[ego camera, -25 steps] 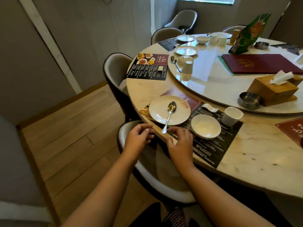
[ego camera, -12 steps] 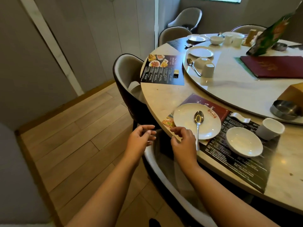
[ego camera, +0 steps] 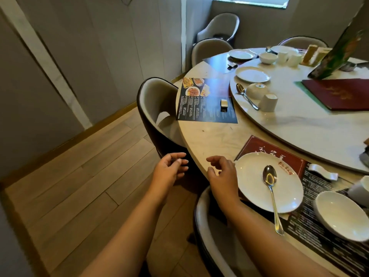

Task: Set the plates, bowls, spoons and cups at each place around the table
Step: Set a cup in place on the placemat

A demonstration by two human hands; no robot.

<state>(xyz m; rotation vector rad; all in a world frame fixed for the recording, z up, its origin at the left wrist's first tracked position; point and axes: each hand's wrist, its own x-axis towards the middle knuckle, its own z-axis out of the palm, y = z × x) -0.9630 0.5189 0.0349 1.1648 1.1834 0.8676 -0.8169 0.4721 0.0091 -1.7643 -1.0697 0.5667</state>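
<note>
Both our hands — left hand (ego camera: 169, 170), right hand (ego camera: 223, 176) — hover loosely curled, holding nothing, beside the plate (ego camera: 253, 188) bearing a spoon (ego camera: 271, 194).

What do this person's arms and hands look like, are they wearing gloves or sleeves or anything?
No gloves. Both the left hand and the right hand are bare, and so are both forearms all the way to the bottom of the picture: no sleeve shows. I see no watch, bracelet or ring on the parts in view. The fingernails look short and unpainted.

Single head-worn view, looking forward and down, close over the round table (ego camera: 215, 134) edge
</note>
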